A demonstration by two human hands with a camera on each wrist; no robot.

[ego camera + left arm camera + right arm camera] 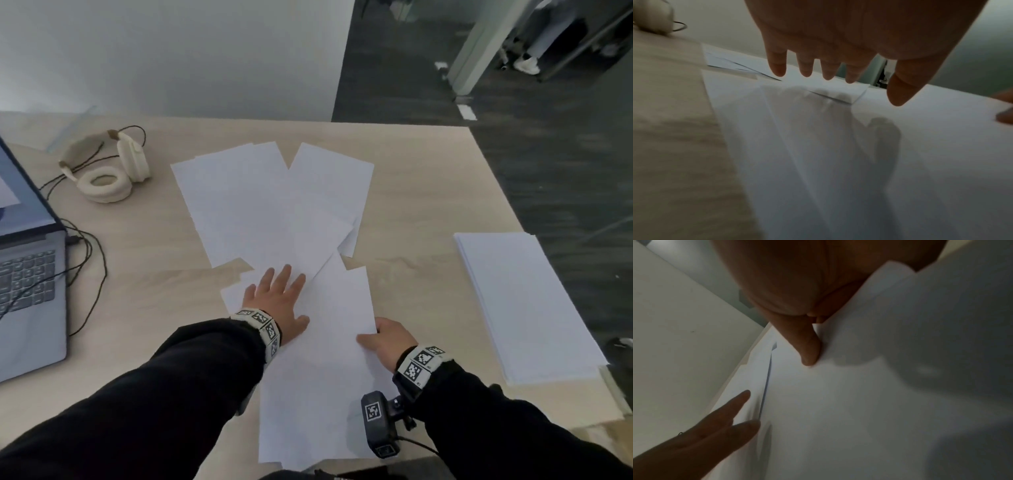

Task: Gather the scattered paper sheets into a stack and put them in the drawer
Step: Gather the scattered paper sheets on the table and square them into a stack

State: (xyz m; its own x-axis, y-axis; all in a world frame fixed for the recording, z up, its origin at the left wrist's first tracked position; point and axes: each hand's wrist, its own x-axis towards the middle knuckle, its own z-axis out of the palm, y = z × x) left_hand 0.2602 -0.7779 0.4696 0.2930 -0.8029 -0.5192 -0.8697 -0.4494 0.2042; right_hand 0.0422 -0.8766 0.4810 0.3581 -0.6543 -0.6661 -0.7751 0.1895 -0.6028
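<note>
Several white paper sheets (260,205) lie fanned and overlapping across the middle of the light wooden table (144,294). My left hand (279,291) is spread flat over the near sheets, fingers straight; in the left wrist view its fingertips (778,69) hover just above the paper (818,146) and cast a shadow. My right hand (371,334) pinches the right edge of the nearest sheet (335,308), thumb (809,353) on top and the other fingers hidden beneath the sheet (859,402). No drawer is in view.
A neat stack of white paper (524,301) sits at the table's right edge. An open laptop (30,274) with cables stands at the left, and cream headphones (109,171) lie behind it. Dark floor lies beyond the right edge.
</note>
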